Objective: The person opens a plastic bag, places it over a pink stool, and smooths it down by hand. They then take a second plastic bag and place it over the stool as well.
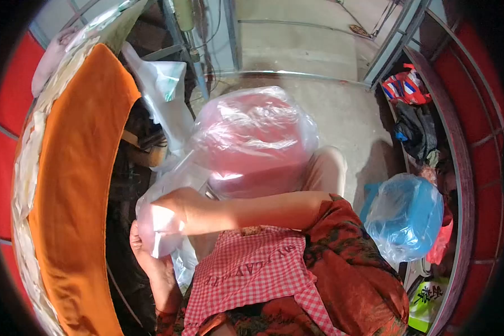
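Note:
A pink item wrapped in clear plastic stands in front of the person's knees. Its plastic bag stretches down to the left, toward both hands. My right hand reaches across the body and is closed on the gathered plastic. Just below it, my left hand holds the lower side of the same bunch, its fingers curled at the edge. Glare on the plastic hides part of the fingers. A pinkish sheen shows through the plastic between the hands.
Orange cloth covers a long surface at the left. A blue stool-like item in clear plastic stands at the right. Beyond it, a shelf edge runs beside dark and red bags. White plastic hangs at the upper left.

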`<control>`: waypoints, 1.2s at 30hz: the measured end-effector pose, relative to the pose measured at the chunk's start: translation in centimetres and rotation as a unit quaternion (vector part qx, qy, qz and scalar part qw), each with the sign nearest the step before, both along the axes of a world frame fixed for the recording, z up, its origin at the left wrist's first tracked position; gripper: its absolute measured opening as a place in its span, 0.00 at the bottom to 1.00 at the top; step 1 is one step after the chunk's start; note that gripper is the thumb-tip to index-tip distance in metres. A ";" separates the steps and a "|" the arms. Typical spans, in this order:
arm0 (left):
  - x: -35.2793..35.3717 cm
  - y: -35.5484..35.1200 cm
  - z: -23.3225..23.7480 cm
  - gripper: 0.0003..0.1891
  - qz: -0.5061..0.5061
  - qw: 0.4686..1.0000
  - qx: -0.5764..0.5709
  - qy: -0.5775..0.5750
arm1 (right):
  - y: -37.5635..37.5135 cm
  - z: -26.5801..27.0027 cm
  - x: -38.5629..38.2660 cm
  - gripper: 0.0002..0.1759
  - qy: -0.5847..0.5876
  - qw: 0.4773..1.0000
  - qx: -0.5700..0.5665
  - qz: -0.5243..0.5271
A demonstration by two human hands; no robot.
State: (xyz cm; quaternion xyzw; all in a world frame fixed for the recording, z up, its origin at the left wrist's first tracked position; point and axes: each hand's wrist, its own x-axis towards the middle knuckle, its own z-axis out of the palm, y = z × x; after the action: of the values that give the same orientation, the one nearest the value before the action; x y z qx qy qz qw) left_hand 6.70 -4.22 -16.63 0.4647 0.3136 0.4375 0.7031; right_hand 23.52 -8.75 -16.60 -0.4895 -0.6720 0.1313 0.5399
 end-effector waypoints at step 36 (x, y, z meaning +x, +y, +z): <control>4.4 10.6 13.2 0.18 0.162 0.617 0.633 0.439 | 4.3 17.8 9.9 0.13 0.145 0.972 -0.087 0.164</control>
State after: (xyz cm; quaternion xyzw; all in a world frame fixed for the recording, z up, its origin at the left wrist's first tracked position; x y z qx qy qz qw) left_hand 11.07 6.37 -3.40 0.8730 0.3004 0.3780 -0.0686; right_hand 33.46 -4.46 1.15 -0.3933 -0.6435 0.3456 0.5583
